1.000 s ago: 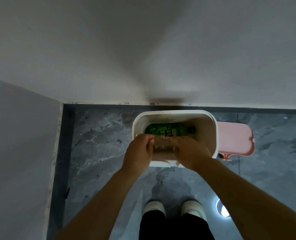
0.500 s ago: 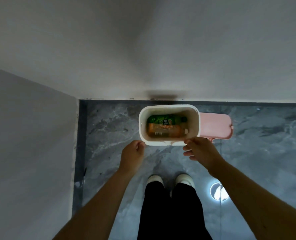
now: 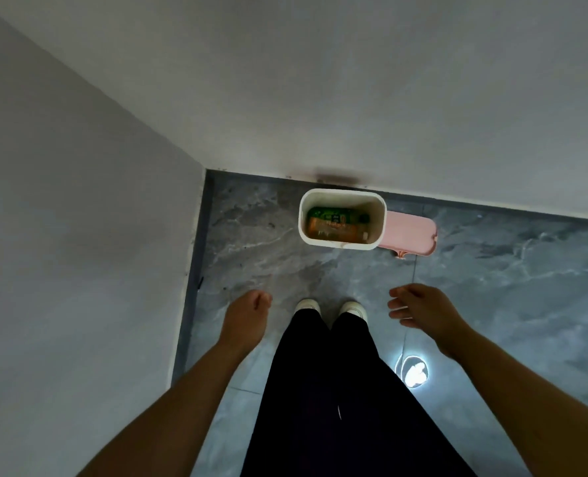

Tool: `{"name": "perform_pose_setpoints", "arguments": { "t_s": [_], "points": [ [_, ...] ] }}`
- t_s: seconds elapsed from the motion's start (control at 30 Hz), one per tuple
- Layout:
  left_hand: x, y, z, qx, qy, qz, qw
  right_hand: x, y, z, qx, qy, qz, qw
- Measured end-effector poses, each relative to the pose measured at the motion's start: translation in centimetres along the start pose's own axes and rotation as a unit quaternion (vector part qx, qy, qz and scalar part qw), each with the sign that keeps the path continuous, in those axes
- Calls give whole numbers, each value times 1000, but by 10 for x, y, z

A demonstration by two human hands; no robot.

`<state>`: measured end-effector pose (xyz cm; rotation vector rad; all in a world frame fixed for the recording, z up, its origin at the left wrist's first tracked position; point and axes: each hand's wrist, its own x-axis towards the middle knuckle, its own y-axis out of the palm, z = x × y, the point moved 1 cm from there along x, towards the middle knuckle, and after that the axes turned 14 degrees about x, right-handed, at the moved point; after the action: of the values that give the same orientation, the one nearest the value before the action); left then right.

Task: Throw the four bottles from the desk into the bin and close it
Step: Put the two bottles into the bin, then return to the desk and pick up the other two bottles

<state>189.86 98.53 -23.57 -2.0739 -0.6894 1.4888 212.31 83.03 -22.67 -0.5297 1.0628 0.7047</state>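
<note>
A white bin [image 3: 381, 215] stands open on the floor against the far wall. Inside it lie a green bottle [image 3: 330, 213] and, nearer me, an orange bottle [image 3: 334, 231], both on their sides. The bin's pink lid [image 3: 409, 232] hangs open on its right side. My left hand [image 3: 248, 318] is well short of the bin, fingers loosely curled, holding nothing. My right hand [image 3: 420, 306] is also short of the bin, fingers spread, holding nothing.
A grey wall [image 3: 79, 235] runs along the left and a white wall [image 3: 354, 98] lies behind the bin. The grey marbled floor [image 3: 509, 287] stretches to the right, with a bright light reflection [image 3: 413, 371]. My legs and white shoes [image 3: 330, 308] are in front of the bin.
Both hands have let go of the orange bottle, which now lies in the bin beside the green one. The hands drew back towards me and the view rose away from the bin.
</note>
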Motion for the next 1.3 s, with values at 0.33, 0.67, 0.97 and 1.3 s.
{"name": "perform_pose_setpoints", "arguments": {
  "t_s": [0.33,0.67,0.97,1.3],
  "points": [
    [-101,3,51,-73,-66,-17,995,-79,-10,-3,-85,-15,12,996],
    [-186,1,116,-134,-152,-41,978,-116,-11,-33,-157,-29,-11,987],
    [-251,15,147,-231,-270,-62,933,-123,-24,-20,-238,-28,-9,971],
    [-309,82,93,-412,-402,-114,810,-99,-18,55,-368,-55,65,926]
  ]
}}
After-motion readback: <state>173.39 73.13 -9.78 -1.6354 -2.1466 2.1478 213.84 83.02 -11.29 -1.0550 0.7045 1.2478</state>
